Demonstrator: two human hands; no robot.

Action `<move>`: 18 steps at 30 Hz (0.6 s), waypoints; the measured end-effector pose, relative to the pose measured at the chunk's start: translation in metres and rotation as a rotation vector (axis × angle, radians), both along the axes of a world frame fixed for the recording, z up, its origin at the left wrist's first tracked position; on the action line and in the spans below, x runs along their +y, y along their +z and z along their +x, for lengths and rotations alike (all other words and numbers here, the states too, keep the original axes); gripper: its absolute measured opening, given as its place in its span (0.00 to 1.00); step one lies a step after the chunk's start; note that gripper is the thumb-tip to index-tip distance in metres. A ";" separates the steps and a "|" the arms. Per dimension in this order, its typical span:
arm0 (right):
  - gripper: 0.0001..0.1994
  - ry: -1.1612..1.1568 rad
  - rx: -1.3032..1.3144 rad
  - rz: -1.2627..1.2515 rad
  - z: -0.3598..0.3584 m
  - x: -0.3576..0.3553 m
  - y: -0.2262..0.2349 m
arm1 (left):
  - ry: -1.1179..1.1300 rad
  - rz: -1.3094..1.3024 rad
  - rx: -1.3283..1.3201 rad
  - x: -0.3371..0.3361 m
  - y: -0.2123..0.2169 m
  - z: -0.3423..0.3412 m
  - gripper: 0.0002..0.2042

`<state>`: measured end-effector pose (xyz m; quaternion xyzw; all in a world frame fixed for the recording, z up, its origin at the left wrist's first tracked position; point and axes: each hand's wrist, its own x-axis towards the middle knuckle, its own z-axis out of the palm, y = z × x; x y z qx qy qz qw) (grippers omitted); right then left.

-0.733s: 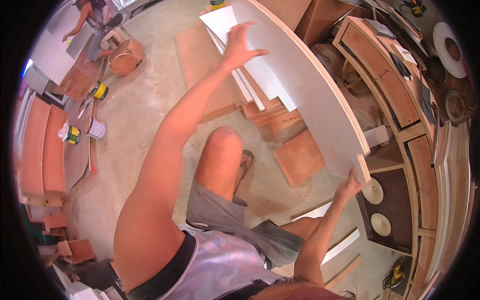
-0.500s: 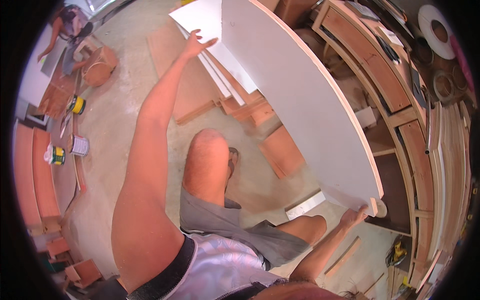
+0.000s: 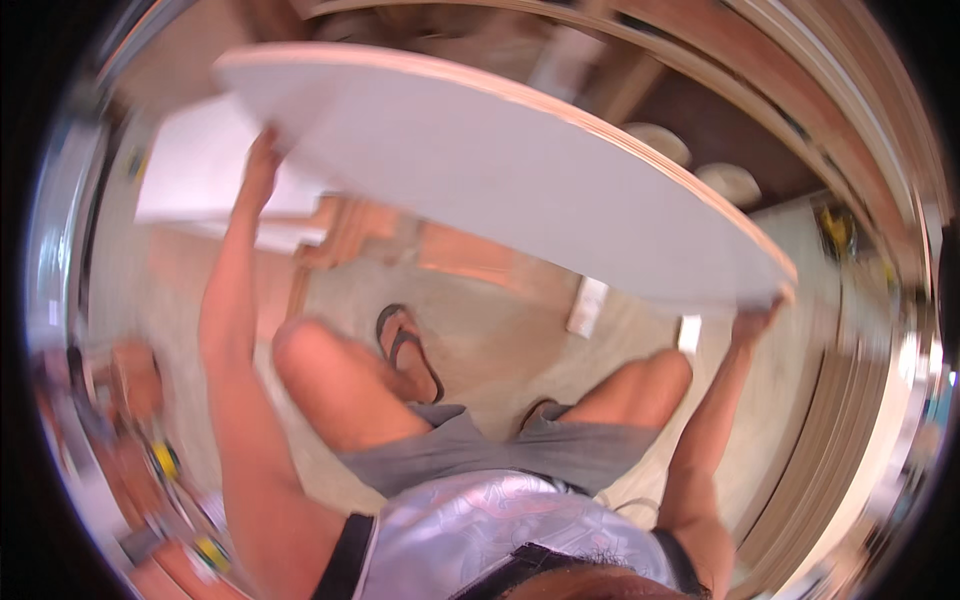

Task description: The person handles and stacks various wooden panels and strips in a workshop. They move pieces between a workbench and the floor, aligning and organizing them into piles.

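Note:
A long plywood panel (image 3: 500, 170) with a pale grey face and a bare layered edge stretches across in front of me, raised off the floor. My left hand (image 3: 264, 158) is closed on its left end, the fingers partly smeared by motion. At the opposite end my right hand (image 3: 757, 319) grips the lower corner, with its fingertips hidden behind the board. Just beyond my left hand, a white sheet (image 3: 190, 170) lies partly under the panel. My knees are bent apart below the panel.
Brown boards (image 3: 345, 228) lie on the floor beyond my left knee. White pieces (image 3: 588, 306) rest under the panel's right half. A wooden cabinet frame (image 3: 760, 110) stands behind, near a yellow tool (image 3: 836, 232). Long stacked boards (image 3: 815, 440) lie at right.
My view has swung to the right, and the panel now lies more crosswise. My left hand, earlier open against the white sheet, has closed on the panel's left end. My right hand keeps its grip.

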<state>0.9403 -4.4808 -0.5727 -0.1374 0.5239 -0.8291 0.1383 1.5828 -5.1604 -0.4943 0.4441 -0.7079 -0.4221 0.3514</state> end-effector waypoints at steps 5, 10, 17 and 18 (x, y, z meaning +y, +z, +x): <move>0.30 -0.367 -0.097 0.195 -0.050 0.112 -0.039 | -0.252 0.492 0.128 0.116 -0.015 -0.122 0.30; 0.39 -0.499 -0.208 0.538 0.001 0.220 -0.098 | -0.141 0.616 0.052 0.203 -0.065 -0.174 0.35; 0.40 -0.500 -0.351 0.926 0.036 0.268 -0.156 | -0.145 0.836 -0.132 0.243 -0.173 -0.127 0.37; 0.43 -0.480 -0.311 0.988 0.031 0.278 -0.165 | -0.123 0.863 -0.153 0.251 -0.176 -0.132 0.38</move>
